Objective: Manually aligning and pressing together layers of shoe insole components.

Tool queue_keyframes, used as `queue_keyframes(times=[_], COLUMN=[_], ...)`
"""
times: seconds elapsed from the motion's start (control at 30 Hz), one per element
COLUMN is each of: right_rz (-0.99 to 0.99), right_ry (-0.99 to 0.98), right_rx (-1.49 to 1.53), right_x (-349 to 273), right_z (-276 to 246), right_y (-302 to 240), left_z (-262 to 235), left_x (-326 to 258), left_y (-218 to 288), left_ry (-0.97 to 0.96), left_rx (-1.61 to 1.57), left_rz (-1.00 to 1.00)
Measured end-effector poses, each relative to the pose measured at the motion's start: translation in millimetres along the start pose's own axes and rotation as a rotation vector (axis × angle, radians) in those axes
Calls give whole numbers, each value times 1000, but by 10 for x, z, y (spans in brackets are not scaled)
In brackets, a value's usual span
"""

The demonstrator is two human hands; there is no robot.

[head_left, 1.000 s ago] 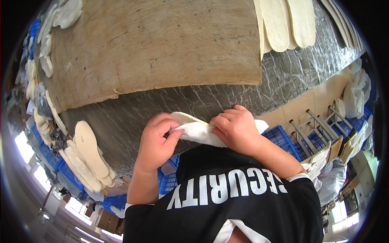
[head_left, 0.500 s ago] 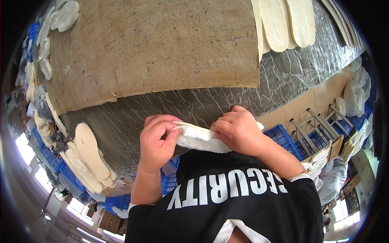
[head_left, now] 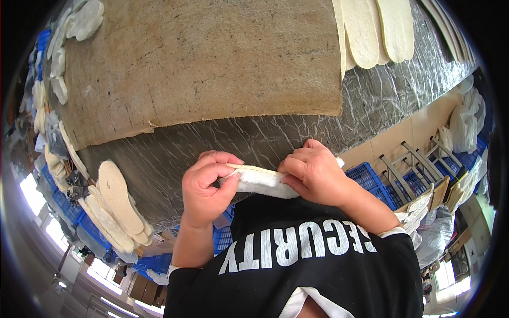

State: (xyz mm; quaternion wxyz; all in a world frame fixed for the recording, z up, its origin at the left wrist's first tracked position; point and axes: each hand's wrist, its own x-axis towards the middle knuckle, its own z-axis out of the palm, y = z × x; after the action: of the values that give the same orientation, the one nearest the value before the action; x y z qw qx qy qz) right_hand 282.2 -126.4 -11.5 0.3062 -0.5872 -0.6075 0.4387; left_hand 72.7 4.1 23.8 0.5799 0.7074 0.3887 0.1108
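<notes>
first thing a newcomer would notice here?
Both hands, left hand and right hand, pinch a white fleecy insole edge-up between them, just above the near edge of the grey marbled table. Behind it a big tan felt sheet covers most of the tabletop. A stack of pale insoles lies at the table's left edge, with more at top right.

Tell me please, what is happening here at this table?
A person holds one white fleecy insole with both hands, just in front of the chest. The left hand pinches one end and the right hand grips the other. The piece is held on its edge above the near side of the grey marbled table. A large brown felt sheet covers most of the table. A stack of cream insoles lies at the left, and more cream insoles lie at the far right.
</notes>
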Motion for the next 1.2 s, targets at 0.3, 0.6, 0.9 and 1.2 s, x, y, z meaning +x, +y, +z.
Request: queue_keyframes(times=[0.3, 0.6, 0.9, 1.2], right_rz=[14, 122, 143, 205], right_ry=[101, 90, 61, 57], right_rx=[146, 229, 269, 298], right_x=[258, 209, 200, 170], right_z=[142, 177, 161, 148], right_y=[-84, -115, -130, -175], left_z=[58, -155, -116, -46], left_x=[52, -99, -185, -173], left_y=[69, 30, -28, 56], left_ry=[-23, -132, 42, 7], left_rx=[91, -148, -495, -9], left_rz=[148, -111, -295, -45])
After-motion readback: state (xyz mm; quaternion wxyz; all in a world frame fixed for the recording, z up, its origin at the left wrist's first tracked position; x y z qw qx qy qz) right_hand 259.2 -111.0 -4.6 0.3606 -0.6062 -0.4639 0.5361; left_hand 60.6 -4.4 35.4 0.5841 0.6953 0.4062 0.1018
